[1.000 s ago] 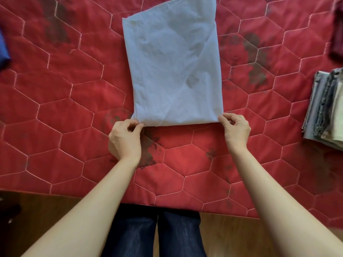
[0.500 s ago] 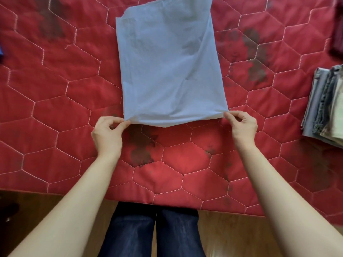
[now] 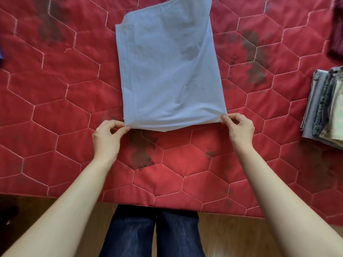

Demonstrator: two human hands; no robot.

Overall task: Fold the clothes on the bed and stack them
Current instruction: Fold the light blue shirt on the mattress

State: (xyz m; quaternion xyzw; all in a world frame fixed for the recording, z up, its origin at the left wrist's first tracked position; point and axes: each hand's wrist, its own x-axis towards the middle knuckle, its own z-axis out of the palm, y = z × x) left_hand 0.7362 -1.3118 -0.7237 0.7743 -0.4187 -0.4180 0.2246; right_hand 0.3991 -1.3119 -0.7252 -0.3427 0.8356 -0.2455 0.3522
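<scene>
A light blue garment [image 3: 167, 71], folded into a long rectangle, lies in the middle of the red quilted bed [image 3: 55, 89]. My left hand [image 3: 108, 140] pinches its near left corner between thumb and fingers. My right hand [image 3: 239, 128] pinches the near right corner the same way. The near edge is lifted slightly off the quilt and sags between my hands. A stack of folded clothes [image 3: 326, 106] in grey, denim and beige sits at the right edge of the bed.
A dark maroon garment [image 3: 336, 28] lies at the top right edge, and a scrap of blue cloth [image 3: 1, 56] shows at the far left. The bed's near edge runs above a wooden floor [image 3: 232, 236], where my legs in dark jeans [image 3: 152, 232] stand.
Both hands kept their pinch on the near corners and spread wider apart. The near edge has been pulled taut and the garment's far end has skewed to the right.
</scene>
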